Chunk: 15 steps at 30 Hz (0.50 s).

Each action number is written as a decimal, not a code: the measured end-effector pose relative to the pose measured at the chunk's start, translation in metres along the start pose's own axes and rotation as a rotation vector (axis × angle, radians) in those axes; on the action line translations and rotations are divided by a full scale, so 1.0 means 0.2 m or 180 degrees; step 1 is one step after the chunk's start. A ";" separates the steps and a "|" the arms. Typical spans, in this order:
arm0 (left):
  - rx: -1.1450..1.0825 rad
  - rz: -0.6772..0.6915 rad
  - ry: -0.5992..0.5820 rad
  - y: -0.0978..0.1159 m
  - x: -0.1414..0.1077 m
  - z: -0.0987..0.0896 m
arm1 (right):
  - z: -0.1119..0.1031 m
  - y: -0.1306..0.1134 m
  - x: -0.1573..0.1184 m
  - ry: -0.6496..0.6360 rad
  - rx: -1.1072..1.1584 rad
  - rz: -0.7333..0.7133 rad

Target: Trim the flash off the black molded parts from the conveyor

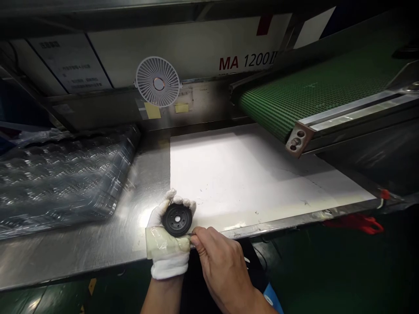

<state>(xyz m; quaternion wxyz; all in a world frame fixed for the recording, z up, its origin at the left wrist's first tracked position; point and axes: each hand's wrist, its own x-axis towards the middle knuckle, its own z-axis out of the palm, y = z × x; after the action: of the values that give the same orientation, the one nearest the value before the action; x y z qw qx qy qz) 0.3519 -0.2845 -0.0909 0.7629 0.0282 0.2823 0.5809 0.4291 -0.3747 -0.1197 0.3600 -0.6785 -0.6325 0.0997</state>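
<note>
My left hand (pixel 170 231), in a white glove with yellowish tape round the palm, cradles a black wheel-like disc (pixel 177 219). The disc has a ridged rim, a pale centre hole and several smaller holes around it; its face is turned toward me. Bare and closed in a pinch, my right hand (pixel 222 261) is at the lower right edge of the disc. Something thin seems to stick out from its fingertips toward the disc, too small to make out. Both hands are over the front edge of the metal table (pixel 98 248).
Stacked clear plastic trays (pixel 65 183) stand on the left. A white sheet (pixel 229 170) covers the table's middle, beneath the end of a green conveyor belt (pixel 278 104). A small round fan (pixel 159 82) is at the back. Red material (pixel 356 223) hangs by the right edge.
</note>
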 end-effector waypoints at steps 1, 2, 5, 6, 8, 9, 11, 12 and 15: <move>-0.0034 0.0020 0.0052 0.00 0.00 0.00 | -0.01 0.00 0.01 -0.0004 0.0094 0.0075; -0.0073 0.0018 0.0085 0.00 0.00 0.01 | -0.03 0.00 0.02 -0.0012 0.0188 0.0153; -0.0184 -0.0084 0.0134 0.01 0.00 0.02 | -0.08 0.02 0.04 -0.0060 0.0448 0.0288; -0.0186 -0.0132 0.0154 0.02 0.00 0.02 | -0.10 0.03 0.05 -0.0061 0.0486 0.0296; -0.0136 -0.0177 0.0229 0.03 -0.02 0.03 | -0.13 0.05 0.05 -0.0029 0.0490 0.0327; -0.0106 -0.0170 0.0267 0.04 -0.03 0.04 | -0.14 0.06 0.05 -0.0057 0.0521 0.0400; -0.0095 -0.0114 0.0328 0.05 -0.05 0.04 | -0.15 0.07 0.05 -0.0282 0.0823 0.0642; -0.0100 -0.0103 0.0351 0.05 -0.06 0.05 | -0.15 0.07 0.04 -0.0464 0.1095 0.0752; -0.0132 -0.0144 0.0285 0.04 -0.06 0.04 | -0.12 0.05 0.03 -0.0810 0.1783 0.0677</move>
<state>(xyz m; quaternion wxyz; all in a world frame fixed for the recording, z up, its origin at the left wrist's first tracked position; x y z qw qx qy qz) 0.3470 -0.2896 -0.0762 0.7629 -0.0200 0.3046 0.5698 0.4517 -0.3766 -0.1060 0.4383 -0.5975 -0.5460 0.3909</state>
